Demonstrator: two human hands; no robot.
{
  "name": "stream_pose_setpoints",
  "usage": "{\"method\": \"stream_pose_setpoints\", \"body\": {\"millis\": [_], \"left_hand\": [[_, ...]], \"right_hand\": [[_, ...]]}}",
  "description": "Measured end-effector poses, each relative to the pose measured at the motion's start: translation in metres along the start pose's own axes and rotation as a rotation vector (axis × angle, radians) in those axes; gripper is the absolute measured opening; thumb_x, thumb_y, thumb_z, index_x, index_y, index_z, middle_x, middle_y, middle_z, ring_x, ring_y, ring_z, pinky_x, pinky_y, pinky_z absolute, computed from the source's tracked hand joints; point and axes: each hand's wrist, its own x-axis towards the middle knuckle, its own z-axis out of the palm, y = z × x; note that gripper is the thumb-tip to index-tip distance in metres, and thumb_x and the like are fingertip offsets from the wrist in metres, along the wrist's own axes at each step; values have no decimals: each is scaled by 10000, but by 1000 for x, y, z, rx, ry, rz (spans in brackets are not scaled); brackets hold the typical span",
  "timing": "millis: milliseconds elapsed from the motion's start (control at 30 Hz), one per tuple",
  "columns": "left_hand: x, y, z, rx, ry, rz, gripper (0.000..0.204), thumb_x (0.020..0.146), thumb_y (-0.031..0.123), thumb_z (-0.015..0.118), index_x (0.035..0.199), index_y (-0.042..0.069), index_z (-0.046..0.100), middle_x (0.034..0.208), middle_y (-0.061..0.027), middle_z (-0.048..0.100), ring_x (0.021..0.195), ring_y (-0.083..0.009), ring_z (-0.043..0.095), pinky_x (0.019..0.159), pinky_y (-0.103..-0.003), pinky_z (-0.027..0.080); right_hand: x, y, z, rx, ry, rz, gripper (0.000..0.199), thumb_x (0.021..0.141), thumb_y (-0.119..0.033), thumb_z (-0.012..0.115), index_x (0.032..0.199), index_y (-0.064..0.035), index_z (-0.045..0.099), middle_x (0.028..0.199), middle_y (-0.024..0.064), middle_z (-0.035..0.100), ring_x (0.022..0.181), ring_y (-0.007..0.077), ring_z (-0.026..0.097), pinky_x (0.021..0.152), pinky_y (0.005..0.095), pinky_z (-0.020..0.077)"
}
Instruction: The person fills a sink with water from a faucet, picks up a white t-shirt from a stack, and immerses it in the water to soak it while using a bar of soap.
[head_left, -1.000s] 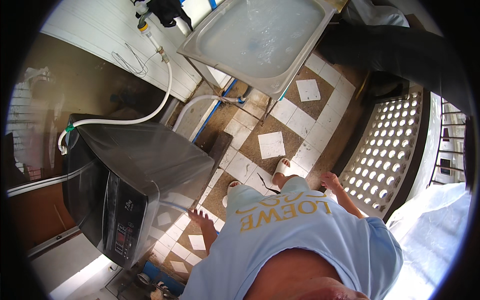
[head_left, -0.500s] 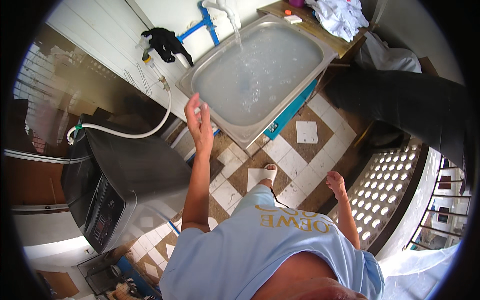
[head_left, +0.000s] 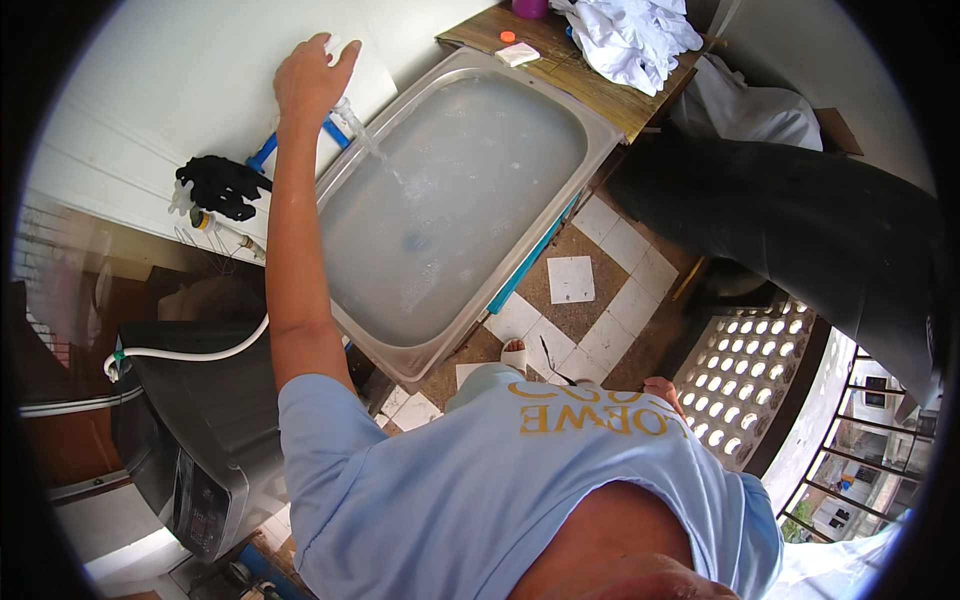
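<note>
My left hand (head_left: 308,85) reaches up to the white tap (head_left: 344,108) at the wall, thumb spread apart from the fingers around its upper part. The hand hides most of the tap, and I cannot make out firm contact. Water runs from the spout into a large steel basin (head_left: 612,138) full of cloudy water (head_left: 470,170). At my right side, my right hand (head_left: 662,388) shows only in part past the shirt; its fingers are not clear.
A wooden counter (head_left: 590,85) beside the basin bears white cloth (head_left: 640,40), a white bar (head_left: 517,54) and an orange cap (head_left: 507,36). Black cloth (head_left: 222,186) hangs by the wall. A dark washing machine (head_left: 200,400) with a white hose (head_left: 200,352) stands left; a black cover (head_left: 790,200) hangs right.
My left hand has moved from beside the basin's near left corner up to the tap. My right hand has drawn back toward my body. The view has shifted, and water still runs.
</note>
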Motion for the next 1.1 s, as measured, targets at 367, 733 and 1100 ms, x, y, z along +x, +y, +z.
{"method": "stream_pose_setpoints", "body": {"millis": [367,733,1100], "left_hand": [[-26,13,11,-334,287,35,137,865,125,589,876,6,657,1047,-98,633,879,-246,575,832,-372,431],[-24,20,-8,-962,56,-363,569,721,34,479,1289,57,484,1304,-73,467,1214,-200,412,1033,-319,293],[-26,27,18,-907,306,-226,491,858,141,536,1323,23,431,1282,-118,483,1219,-221,419,1088,-366,236]], "right_hand": [[47,-16,-67,18,-23,187,225,815,-108,596,1032,-65,634,774,29,608,632,130,602,506,262,466],[183,-292,-138,210,-118,-589,194,876,-96,577,1054,-22,594,794,0,598,671,74,552,580,210,445],[160,-799,-179,-84,332,-1671,269,877,-207,611,1091,-48,642,970,107,645,878,214,607,790,310,485]]}}
